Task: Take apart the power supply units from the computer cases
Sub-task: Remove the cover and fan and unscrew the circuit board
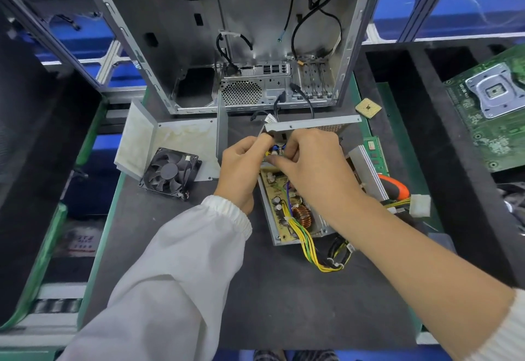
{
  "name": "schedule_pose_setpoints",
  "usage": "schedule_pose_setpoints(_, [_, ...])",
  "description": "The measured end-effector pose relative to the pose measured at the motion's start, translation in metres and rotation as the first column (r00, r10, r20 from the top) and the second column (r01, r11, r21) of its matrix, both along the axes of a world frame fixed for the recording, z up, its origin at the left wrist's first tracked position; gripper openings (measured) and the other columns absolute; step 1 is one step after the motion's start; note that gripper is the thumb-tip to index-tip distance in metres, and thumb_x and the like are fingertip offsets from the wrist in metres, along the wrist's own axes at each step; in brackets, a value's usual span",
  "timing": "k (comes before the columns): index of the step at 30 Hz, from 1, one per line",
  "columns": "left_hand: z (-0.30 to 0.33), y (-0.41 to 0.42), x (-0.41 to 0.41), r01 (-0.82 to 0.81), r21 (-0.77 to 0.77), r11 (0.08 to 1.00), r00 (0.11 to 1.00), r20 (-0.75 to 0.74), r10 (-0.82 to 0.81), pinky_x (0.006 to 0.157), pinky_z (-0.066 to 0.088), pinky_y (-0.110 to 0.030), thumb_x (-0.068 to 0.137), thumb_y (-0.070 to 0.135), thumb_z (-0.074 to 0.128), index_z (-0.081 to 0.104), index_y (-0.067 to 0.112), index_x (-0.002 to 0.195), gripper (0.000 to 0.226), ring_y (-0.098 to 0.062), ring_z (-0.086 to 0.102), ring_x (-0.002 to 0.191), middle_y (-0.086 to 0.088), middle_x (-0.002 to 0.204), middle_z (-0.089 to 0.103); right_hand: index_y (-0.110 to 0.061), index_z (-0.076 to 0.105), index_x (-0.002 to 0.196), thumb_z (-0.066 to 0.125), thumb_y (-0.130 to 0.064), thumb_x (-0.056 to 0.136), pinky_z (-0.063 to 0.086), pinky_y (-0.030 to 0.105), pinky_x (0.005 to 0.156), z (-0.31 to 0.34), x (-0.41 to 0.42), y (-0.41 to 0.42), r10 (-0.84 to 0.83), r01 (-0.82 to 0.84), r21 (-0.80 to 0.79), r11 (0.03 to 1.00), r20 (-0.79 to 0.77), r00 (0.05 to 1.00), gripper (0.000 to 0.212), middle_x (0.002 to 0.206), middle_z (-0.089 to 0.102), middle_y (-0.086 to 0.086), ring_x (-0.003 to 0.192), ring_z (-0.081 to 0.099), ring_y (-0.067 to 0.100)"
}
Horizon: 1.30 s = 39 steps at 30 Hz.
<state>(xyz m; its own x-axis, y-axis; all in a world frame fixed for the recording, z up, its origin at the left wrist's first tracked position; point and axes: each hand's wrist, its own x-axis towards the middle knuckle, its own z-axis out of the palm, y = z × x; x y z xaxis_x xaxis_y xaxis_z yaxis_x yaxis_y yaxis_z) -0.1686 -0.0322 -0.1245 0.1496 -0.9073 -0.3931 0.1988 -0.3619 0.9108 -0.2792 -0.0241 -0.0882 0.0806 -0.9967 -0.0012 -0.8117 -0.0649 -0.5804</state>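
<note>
Both my forearms reach in from the near edge, and my hands meet over the far end of the opened power supply (287,207), which lies on the dark worktop (176,247) just in front of the empty computer case (244,48). My left hand (241,170) has its fingers curled in on something small beside the yellow and blue parts at that end; my right hand (309,162) pinches there too, fingertips bunched together — what exactly each one grips I cannot tell, since the fingers hide it. I judge I am working a plug or wire loose from the circuit board (279,198). To do it well I should grip the plug body, not the wires, steady the board with my left, and pull straight without rocking, keeping clear of the copper coil (302,214). Outward from there: the yellow wire bundle (309,247) trails toward me, the removed fan (167,171) sits to the left on the metal cover (181,136), and a screwdriver (393,184) lies to the right.
</note>
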Motion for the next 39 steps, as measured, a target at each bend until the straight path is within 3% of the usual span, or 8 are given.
schedule_pose_setpoints(4, [-0.002, 0.002, 0.003, 0.017, 0.005, 1.000, 1.000, -0.016, -0.017, 0.078, 0.047, -0.041, 0.073, 0.025, 0.066, 0.071, 0.010, 0.081, 0.018, -0.026, 0.058, 0.085, -0.014, 0.087, 0.062, -0.011, 0.061, 0.094, 0.062, -0.036, 0.091, 0.037, 0.029, 0.066, -0.001, 0.003, 0.000, 0.044, -0.043, 0.008, 0.999, -0.121, 0.992, 0.024, 0.093, 0.055, 0.004, 0.088, 0.057, 0.023])
schedule_pose_setpoints(8, [-0.005, 0.002, 0.008, 0.040, 0.020, 0.999, 0.998, -0.053, -0.038, 0.067, 0.051, -0.033, 0.085, 0.015, 0.063, 0.069, 0.009, 0.078, 0.012, -0.022, 0.062, 0.073, -0.014, 0.081, 0.063, -0.014, 0.054, 0.098, 0.055, -0.035, 0.096, 0.032, 0.031, 0.066, 0.000, 0.002, -0.001, 0.170, -0.163, 0.049, 0.985, -0.231, 0.958, 0.022, 0.091, 0.040, 0.001, 0.079, 0.045, 0.020])
schedule_pose_setpoints(15, [-0.008, 0.004, 0.018, 0.130, 0.012, 0.991, 0.983, -0.128, -0.127, 0.059, 0.056, -0.028, 0.072, 0.023, 0.066, 0.076, 0.018, 0.065, 0.013, -0.016, 0.066, 0.062, -0.006, 0.070, 0.069, -0.021, 0.042, 0.087, 0.055, -0.034, 0.095, 0.034, 0.032, 0.062, 0.001, -0.003, -0.008, 0.284, -0.276, 0.069, 0.959, -0.284, 0.916, 0.020, 0.090, 0.052, 0.001, 0.078, 0.051, 0.022])
schedule_pose_setpoints(21, [-0.013, 0.004, 0.024, 0.206, 0.039, 0.978, 0.967, -0.158, -0.198, 0.066, 0.059, -0.033, 0.088, 0.019, 0.066, 0.078, 0.012, 0.080, 0.015, -0.021, 0.069, 0.072, -0.013, 0.083, 0.071, -0.021, 0.053, 0.074, 0.068, -0.032, 0.086, 0.046, 0.032, 0.072, -0.015, -0.007, -0.003, 0.205, -0.204, 0.029, 0.979, -0.058, 0.977, 0.021, 0.082, 0.054, -0.003, 0.082, 0.054, 0.016])
schedule_pose_setpoints(26, [-0.007, -0.002, 0.027, 0.279, 0.086, 0.956, 0.923, -0.298, -0.243, 0.073, 0.060, -0.039, 0.075, 0.018, 0.072, 0.079, 0.009, 0.084, 0.015, -0.026, 0.070, 0.079, -0.016, 0.090, 0.073, -0.027, 0.057, 0.068, 0.081, -0.037, 0.073, 0.042, 0.016, 0.059, -0.022, -0.013, -0.002, 0.025, -0.045, 0.104, 0.994, 0.185, 0.982, 0.027, 0.074, 0.059, -0.011, 0.068, 0.055, 0.003])
schedule_pose_setpoints(30, [-0.006, -0.002, 0.027, 0.281, 0.098, 0.955, 0.921, -0.309, -0.239, 0.079, 0.059, -0.043, 0.074, 0.019, 0.072, 0.080, 0.012, 0.085, 0.015, -0.026, 0.070, 0.081, -0.015, 0.090, 0.073, -0.030, 0.059, 0.066, 0.081, -0.036, 0.073, 0.050, 0.021, 0.063, -0.021, -0.014, -0.003, -0.002, -0.029, 0.136, 0.990, 0.223, 0.975, 0.024, 0.074, 0.063, -0.010, 0.070, 0.059, 0.004])
schedule_pose_setpoints(35, [-0.004, -0.005, 0.019, 0.239, 0.167, 0.957, 0.955, -0.219, -0.201, 0.067, 0.060, -0.040, 0.066, 0.020, 0.077, 0.077, 0.009, 0.077, 0.016, -0.026, 0.069, 0.071, -0.016, 0.082, 0.072, -0.028, 0.065, 0.062, 0.081, -0.034, 0.073, 0.055, 0.034, 0.070, -0.016, -0.016, -0.004, 0.055, -0.087, 0.142, 0.986, 0.213, 0.976, 0.020, 0.068, 0.064, -0.013, 0.069, 0.061, 0.007])
schedule_pose_setpoints(39, [0.002, -0.007, 0.020, 0.320, 0.223, 0.921, 0.917, -0.318, -0.241, 0.070, 0.061, -0.040, 0.068, 0.017, 0.074, 0.073, 0.005, 0.094, 0.028, -0.026, 0.071, 0.074, -0.016, 0.087, 0.073, -0.028, 0.067, 0.066, 0.079, -0.035, 0.075, 0.054, 0.036, 0.072, -0.018, -0.017, -0.003, 0.104, -0.129, 0.129, 0.983, 0.189, 0.976, 0.016, 0.071, 0.064, -0.012, 0.074, 0.060, 0.009])
